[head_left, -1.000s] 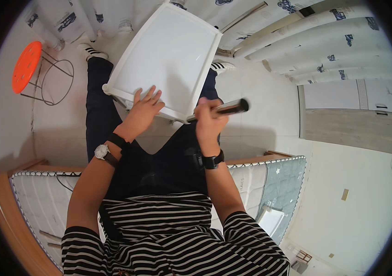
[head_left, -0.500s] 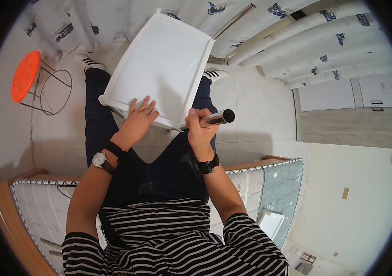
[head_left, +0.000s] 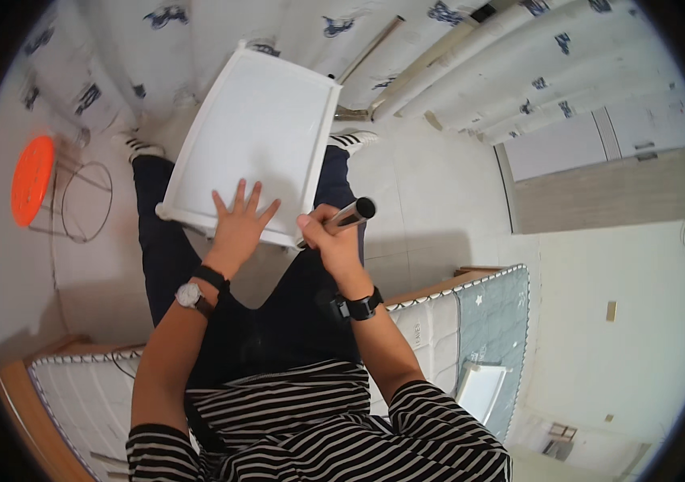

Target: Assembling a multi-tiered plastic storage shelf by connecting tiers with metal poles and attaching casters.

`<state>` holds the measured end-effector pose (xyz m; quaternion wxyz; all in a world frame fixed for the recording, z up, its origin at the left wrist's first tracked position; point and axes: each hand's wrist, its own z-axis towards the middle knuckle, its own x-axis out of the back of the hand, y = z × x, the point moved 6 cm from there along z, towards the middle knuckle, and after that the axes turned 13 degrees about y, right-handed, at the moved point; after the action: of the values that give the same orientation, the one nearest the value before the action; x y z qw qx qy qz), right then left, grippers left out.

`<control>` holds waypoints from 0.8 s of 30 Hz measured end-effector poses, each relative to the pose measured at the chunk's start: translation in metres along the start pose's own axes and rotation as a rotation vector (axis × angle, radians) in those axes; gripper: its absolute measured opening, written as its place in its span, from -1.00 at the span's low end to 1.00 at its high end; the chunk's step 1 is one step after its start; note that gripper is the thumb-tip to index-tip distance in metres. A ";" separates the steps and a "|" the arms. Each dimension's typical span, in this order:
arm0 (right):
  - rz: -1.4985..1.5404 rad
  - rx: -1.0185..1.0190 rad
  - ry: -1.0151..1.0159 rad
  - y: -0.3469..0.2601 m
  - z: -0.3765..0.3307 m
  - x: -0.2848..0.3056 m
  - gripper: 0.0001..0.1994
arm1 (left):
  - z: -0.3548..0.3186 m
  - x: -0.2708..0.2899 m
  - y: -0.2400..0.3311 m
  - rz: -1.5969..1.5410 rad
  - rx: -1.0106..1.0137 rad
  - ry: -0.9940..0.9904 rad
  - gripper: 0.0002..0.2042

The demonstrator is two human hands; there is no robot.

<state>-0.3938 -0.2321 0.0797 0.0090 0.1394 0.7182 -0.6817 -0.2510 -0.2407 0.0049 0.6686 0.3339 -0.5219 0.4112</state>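
I'd call this partway. White panel [head_left: 250,136] sits at 12 o'clock from my torso, between the legs, its frame all joined up; metal tube [head_left: 352,215] is at the panel's 5 o'clock corner. Can't tell if that joint is seated, so that stays open. No tube rises from the other three corners; underside is hidden from me. A second framed piece [head_left: 481,394] lies loose on the bed [head_left: 431,329] at 3 o'clock.

Panel's long axis runs about 7 to 1 o'clock, face up toward me. Tube's long axis runs about 8 to 2, dark round end at 2 and tipped toward my camera.

My left hand [head_left: 238,229] lies flat on the panel's near edge, fingers spread. My right hand [head_left: 334,241] wraps the tube, fingers curled round it, thumb toward the corner.
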 end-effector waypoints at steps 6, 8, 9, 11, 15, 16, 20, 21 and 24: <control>-0.412 0.556 0.069 -0.013 -0.019 -0.014 -0.79 | -0.007 -0.010 -0.005 0.066 -0.055 0.054 -0.40; -0.385 0.588 0.043 -0.016 -0.020 -0.012 -0.77 | -0.005 -0.007 -0.005 0.017 -0.037 0.047 -0.37; -0.375 0.590 0.065 -0.018 -0.019 -0.011 -0.77 | -0.004 -0.005 -0.003 0.006 -0.038 0.069 -0.37; -0.306 0.538 0.037 -0.022 -0.017 -0.011 -0.72 | -0.005 -0.005 -0.001 0.030 -0.053 0.056 -0.38; -0.185 0.352 0.091 -0.022 -0.009 -0.009 -0.60 | -0.002 0.000 0.001 0.056 -0.033 0.005 -0.40; -0.180 0.353 0.106 -0.022 -0.008 -0.007 -0.60 | -0.002 -0.001 0.001 0.058 -0.049 0.003 -0.40; -0.134 0.329 0.122 -0.020 -0.006 -0.006 -0.60 | -0.002 -0.007 -0.001 0.040 -0.035 -0.017 -0.41; -0.128 0.334 0.129 -0.021 -0.007 -0.006 -0.62 | -0.002 -0.007 -0.001 0.028 -0.024 -0.023 -0.42; -0.180 0.422 0.078 -0.016 -0.009 -0.009 -0.68 | -0.002 -0.006 0.002 0.051 -0.047 0.026 -0.43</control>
<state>-0.3875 -0.2258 0.0977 -0.1088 0.0996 0.5690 -0.8090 -0.2524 -0.2391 -0.0010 0.6724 0.2995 -0.5309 0.4199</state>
